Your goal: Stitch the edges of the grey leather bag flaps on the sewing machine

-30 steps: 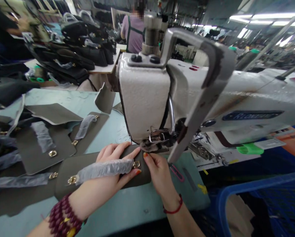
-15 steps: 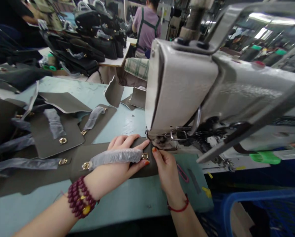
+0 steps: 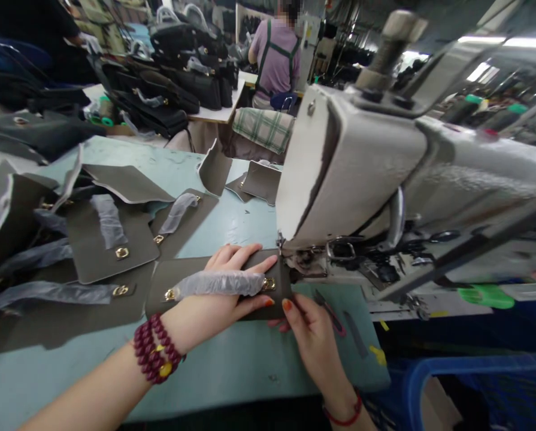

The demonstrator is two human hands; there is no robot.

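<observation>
An olive-grey leather panel (image 3: 191, 267) lies on the pale teal work table (image 3: 232, 383), its right end at the sewing machine's presser foot (image 3: 306, 258). My left hand (image 3: 227, 281) grips the panel from above, with a strip of clear plastic film (image 3: 220, 283) running across the hand between the panel's two brass clasps (image 3: 269, 284). My right hand (image 3: 310, 335) pinches the panel's near right edge, thumb on top and fingers tucked beneath. A thin red cord circles that wrist, and dark red beads circle my left wrist.
The white industrial sewing machine head (image 3: 353, 167) fills the right side. Several similar leather panels with film lie to the left. Black handbags (image 3: 173, 90) are stacked on a table behind, near a seated person (image 3: 276, 54). A blue crate (image 3: 474, 365) stands low on the right.
The view has swung, moving the machine rightward and the background lower. My right hand has slid down to the panel's near edge, its fingers now beneath it. My left hand stays on the panel.
</observation>
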